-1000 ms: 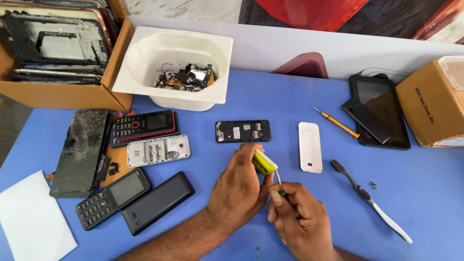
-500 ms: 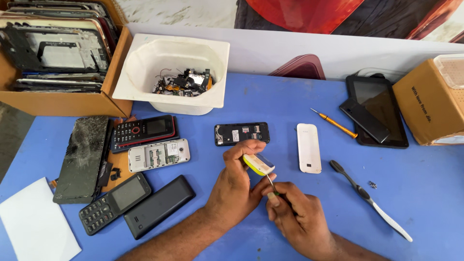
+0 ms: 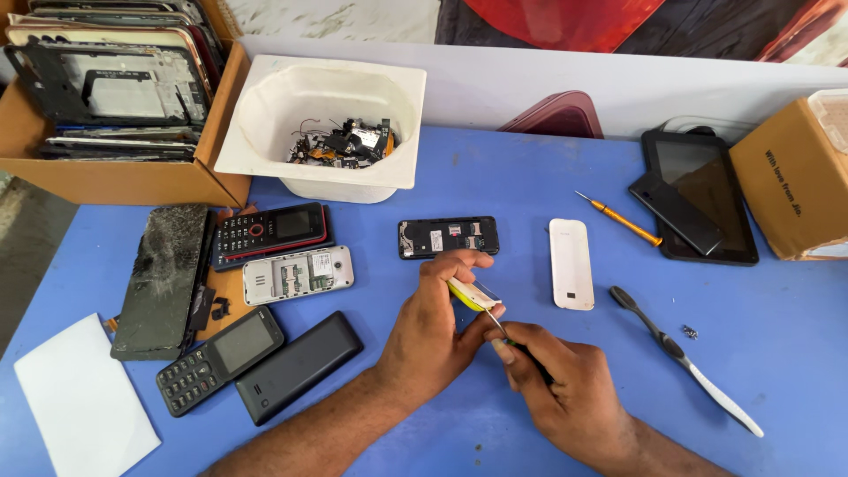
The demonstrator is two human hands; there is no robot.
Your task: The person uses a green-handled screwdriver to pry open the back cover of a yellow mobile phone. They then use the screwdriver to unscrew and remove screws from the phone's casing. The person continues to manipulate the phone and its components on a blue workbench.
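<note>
Two hands: both occupied, over blue counter (image 3: 495, 177).
Left hand (image 3: 437, 331): pinches yellow-white phone part (image 3: 470, 293).
Right hand (image 3: 565, 389): grips screwdriver (image 3: 497, 327), tip touching the part.

1. You have bright, even daylight across the blue tabletop (image 3: 495, 177); colours read clearly.
2. Shadows are soft and short: a faint one lies under your hands (image 3: 495, 353), another just beneath the white tub (image 3: 265, 159).
3. Glare is mild, with a pale sheen on the cracked screen panel (image 3: 163, 274) and the tablet (image 3: 707, 177).
4. Focus is sharp over most of the frame; your hands show no noticeable motion blur.
5. The wide lens bends straight lines slightly near the edges, as at the cardboard box (image 3: 115, 181).
</note>
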